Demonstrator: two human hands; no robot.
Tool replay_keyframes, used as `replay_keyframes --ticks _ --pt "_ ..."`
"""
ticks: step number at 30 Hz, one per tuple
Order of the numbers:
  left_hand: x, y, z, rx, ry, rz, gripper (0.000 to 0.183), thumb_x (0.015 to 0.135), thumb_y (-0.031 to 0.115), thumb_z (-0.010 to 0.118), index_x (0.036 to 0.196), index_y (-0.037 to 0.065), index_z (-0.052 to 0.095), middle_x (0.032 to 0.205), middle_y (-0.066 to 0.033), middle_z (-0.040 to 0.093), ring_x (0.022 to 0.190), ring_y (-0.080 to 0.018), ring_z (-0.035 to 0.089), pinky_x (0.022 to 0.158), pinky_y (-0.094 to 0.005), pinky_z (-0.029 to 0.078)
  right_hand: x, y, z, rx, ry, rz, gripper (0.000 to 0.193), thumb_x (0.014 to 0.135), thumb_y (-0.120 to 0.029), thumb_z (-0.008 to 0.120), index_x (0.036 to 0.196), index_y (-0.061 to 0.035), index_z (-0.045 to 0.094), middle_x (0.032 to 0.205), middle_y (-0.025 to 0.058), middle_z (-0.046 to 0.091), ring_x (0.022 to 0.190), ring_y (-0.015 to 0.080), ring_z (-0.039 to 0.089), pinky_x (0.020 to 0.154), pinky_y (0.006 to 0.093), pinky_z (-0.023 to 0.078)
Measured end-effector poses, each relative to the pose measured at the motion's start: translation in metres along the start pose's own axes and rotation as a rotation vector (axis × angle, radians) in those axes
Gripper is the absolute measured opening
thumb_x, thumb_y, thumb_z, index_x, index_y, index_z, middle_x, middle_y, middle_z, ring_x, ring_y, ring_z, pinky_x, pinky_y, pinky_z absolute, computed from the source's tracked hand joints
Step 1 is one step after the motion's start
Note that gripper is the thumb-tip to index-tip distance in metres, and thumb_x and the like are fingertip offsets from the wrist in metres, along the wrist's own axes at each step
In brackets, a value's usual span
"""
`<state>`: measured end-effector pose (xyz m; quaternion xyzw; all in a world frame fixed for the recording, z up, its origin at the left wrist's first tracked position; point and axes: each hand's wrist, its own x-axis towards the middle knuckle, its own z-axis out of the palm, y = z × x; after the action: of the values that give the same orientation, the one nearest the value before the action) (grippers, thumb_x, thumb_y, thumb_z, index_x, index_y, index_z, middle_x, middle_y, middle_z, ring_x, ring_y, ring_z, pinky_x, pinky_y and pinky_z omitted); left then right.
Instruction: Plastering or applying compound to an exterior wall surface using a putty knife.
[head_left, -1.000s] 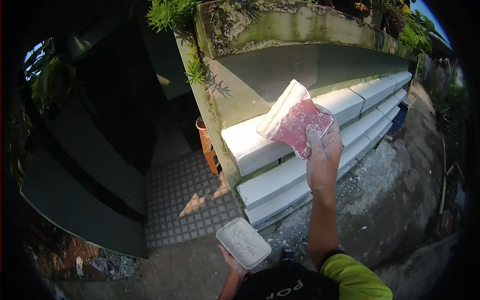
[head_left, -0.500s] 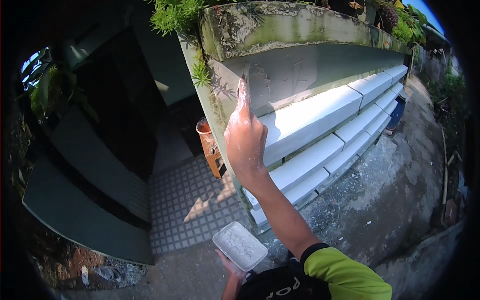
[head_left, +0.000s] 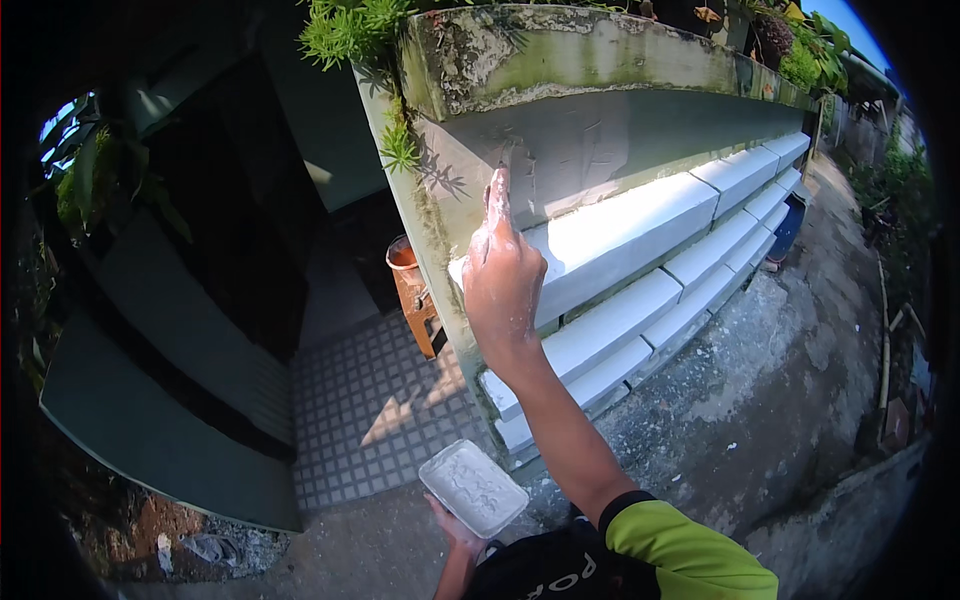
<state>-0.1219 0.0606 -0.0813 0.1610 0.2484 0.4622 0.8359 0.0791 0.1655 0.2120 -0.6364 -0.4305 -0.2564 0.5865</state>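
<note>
My right hand [head_left: 505, 275] reaches up to the grey-green wall [head_left: 660, 140] under the mossy ledge. Its index finger points upward against the surface, smeared with white paste, while the other fingers are curled. Whatever they may hold is hidden behind the hand. Around the fingertip lies a patch of pale, ridged paste [head_left: 570, 160]. Low down, my left hand [head_left: 455, 525] grips the edge of a shallow white rectangular tray [head_left: 433, 468] from below. White paste [head_left: 475, 485] with a rough, stirred surface covers the tray's bottom.
White-painted stepped blocks [head_left: 640, 220] run along the wall's foot to the right. A mossy concrete planter ledge [head_left: 600, 60] with green plants [head_left: 350, 30] overhangs it. Left of the wall's end stand an orange-brown stool [head_left: 415, 310] and a bucket [head_left: 401, 255] on checkered tiles [head_left: 350, 440].
My right hand has slid slightly right and downward along the wall, its finger still upright. The tray in my left hand stays almost where it was.
</note>
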Motion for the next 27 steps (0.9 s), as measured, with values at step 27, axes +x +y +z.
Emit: replay_keyframes --ticks 27 --pt "0.008 -0.009 -0.010 0.051 0.049 -0.028 0.084 0.088 0.076 0.022 0.146 0.017 0.033 0.146 -0.0091 0.041 0.129 -0.0353 0.044 0.106 -0.0528 0.037 -0.031 -0.029 0.014 0.118 0.106 -0.158 0.058 0.084 0.000 0.063 0.138 0.0040 0.043 0.066 0.0156 0.063 0.059 0.0259 0.067 0.057 0.0329 0.054"
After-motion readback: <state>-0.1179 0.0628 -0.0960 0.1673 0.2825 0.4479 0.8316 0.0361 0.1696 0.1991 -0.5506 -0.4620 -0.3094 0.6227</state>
